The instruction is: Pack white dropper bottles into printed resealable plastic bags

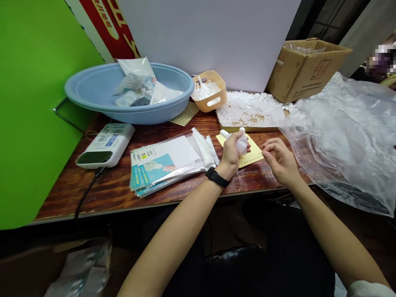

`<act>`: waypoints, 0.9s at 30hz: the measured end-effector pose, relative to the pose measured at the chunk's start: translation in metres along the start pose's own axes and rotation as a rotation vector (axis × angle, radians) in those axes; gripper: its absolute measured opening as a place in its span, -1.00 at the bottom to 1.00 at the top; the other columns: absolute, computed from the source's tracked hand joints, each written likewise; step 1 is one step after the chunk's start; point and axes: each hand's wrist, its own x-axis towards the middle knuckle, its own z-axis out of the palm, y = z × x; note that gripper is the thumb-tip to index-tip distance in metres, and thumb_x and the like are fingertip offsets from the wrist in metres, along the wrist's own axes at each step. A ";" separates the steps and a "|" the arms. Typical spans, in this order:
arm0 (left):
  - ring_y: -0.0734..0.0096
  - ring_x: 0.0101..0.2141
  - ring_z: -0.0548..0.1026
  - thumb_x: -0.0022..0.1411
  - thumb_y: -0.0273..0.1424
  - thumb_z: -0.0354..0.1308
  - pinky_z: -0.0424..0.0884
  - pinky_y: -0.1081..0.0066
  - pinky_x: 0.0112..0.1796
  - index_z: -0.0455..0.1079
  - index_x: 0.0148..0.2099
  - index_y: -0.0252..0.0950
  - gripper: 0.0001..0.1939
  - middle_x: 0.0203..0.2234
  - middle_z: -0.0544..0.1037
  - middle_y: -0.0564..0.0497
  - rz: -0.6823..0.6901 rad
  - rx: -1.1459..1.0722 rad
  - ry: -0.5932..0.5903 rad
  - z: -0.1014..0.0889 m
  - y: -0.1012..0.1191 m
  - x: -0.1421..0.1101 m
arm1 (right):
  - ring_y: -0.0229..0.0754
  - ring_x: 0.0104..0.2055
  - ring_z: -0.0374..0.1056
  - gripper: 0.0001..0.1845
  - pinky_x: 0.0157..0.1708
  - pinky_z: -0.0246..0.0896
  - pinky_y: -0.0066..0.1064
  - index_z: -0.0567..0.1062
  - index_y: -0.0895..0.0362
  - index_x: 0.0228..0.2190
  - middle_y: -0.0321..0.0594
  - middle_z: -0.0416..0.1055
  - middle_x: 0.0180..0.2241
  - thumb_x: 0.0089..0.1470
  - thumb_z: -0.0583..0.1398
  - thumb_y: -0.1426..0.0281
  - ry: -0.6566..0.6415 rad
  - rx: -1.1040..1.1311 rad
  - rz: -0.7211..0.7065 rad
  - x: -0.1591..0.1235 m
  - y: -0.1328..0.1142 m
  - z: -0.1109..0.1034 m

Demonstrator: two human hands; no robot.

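Note:
My left hand, with a black band on its wrist, is closed around small white plastic bottles with rounded tips. At least two tips stick out above the fingers; the palm hides the rest. Under and behind the bottles lies a yellow sheet of small round stickers. Just right of that sheet, my right hand is raised with its fingers curled and thumb and forefinger close together. Whatever is between those fingertips is too small to make out. Left of my left hand is a stack of printed clear pouches.
A blue basin with filled packets stands at the back left, near a white device with a cable. An orange basket and a shallow tray hold small white parts. Clear plastic sheeting and a cardboard box occupy the right.

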 end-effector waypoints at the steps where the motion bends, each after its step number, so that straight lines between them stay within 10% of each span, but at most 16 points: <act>1: 0.47 -0.59 0.39 0.08 -0.18 0.06 0.32 0.45 -0.51 0.33 -0.45 -0.31 -0.73 -0.60 0.41 0.04 -0.014 -0.086 -0.018 0.002 0.004 -0.004 | -0.10 -0.06 0.29 -0.91 -0.05 0.22 -0.18 0.36 0.08 -0.39 -0.14 0.30 -0.19 0.17 0.14 0.36 0.035 0.058 -0.032 0.000 -0.012 0.003; 8: 0.48 -0.59 0.38 0.10 -0.23 0.05 0.24 0.48 -0.53 0.29 -0.42 -0.31 -0.77 -0.58 0.40 0.04 -0.124 -0.435 0.009 0.012 0.022 -0.027 | -0.09 0.05 0.25 -0.91 0.06 0.19 -0.14 0.38 0.07 -0.40 -0.12 0.28 -0.08 0.16 0.17 0.43 0.132 0.270 -0.076 0.008 -0.058 0.027; 27: 0.49 -0.58 0.34 0.09 -0.28 0.03 0.30 0.45 -0.45 0.29 -0.41 -0.32 -0.81 -0.58 0.33 0.07 -0.219 -0.648 0.042 0.013 0.036 -0.043 | -0.10 -0.12 0.34 -0.93 -0.23 0.26 -0.25 0.41 0.10 -0.40 -0.11 0.38 -0.20 0.13 0.18 0.41 0.261 0.182 -0.060 0.013 -0.074 0.052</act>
